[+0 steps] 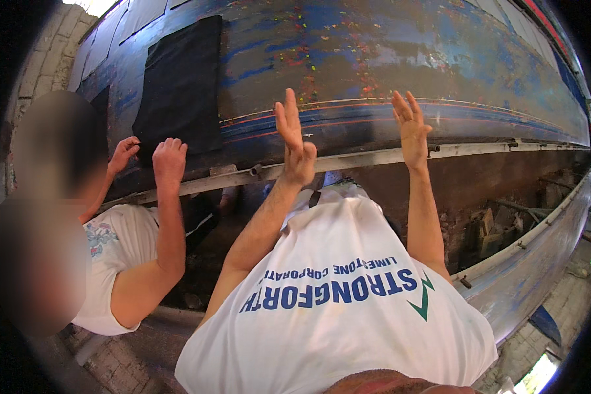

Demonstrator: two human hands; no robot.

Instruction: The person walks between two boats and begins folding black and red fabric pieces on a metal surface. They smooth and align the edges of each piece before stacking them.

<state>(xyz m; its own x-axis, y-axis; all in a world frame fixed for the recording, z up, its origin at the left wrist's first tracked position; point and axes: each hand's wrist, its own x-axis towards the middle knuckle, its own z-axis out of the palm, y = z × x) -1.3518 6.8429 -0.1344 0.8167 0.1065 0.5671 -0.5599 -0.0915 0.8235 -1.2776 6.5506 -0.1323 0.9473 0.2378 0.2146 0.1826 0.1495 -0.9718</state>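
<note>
Both of my hands are raised in front of me, apart from each other, over the near edge of a long paint-stained table (374, 72). My left hand (295, 141) has its fingers stretched upward and holds nothing. To the right of it, my right hand (412, 128) is also open, fingers spread a little and palm showing. A black cloth piece (184, 85) lies flat on the table, left of my left hand and touched by neither of my hands. At its near edge, a co-worker's hands (169, 161) grip the fabric.
The co-worker in a white T-shirt (128, 226) stands close at my left. A metal rail with small pegs (354, 159) runs along the table's near edge. Grey panels (102, 46) lie at the far left. Behind me on the right is another long table edge (538, 256).
</note>
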